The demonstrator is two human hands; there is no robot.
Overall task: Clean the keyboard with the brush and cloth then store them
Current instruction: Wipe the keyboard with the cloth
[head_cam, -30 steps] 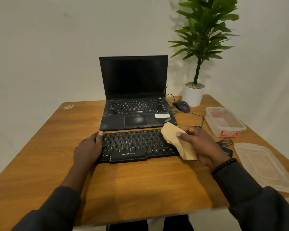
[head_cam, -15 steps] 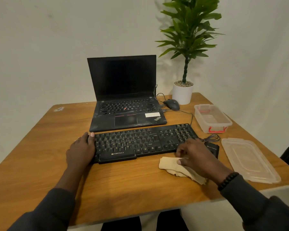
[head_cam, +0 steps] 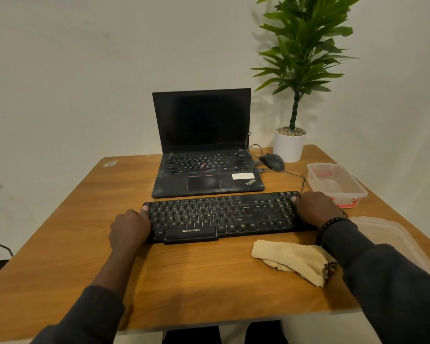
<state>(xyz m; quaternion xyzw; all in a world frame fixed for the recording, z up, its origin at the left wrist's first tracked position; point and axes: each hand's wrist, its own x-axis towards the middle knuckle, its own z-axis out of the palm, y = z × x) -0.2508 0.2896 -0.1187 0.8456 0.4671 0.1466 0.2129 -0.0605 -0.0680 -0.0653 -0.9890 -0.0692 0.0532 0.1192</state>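
The black keyboard [head_cam: 224,216] lies across the middle of the wooden table. My left hand [head_cam: 130,225] grips its left end and my right hand [head_cam: 317,207] grips its right end. The tan cloth [head_cam: 293,259] lies crumpled on the table just in front of the keyboard's right half, beside my right forearm, with no hand on it. No brush is visible.
An open black laptop [head_cam: 204,155] stands behind the keyboard, with a mouse [head_cam: 272,161] and a white potted plant [head_cam: 289,145] to its right. A clear plastic box [head_cam: 335,184] sits at the right, and its lid [head_cam: 392,240] lies nearer the front right edge.
My right hand set the cloth down in front of the keyboard, let it go and moved up to grip the keyboard's right end. My left hand stayed on the left end.
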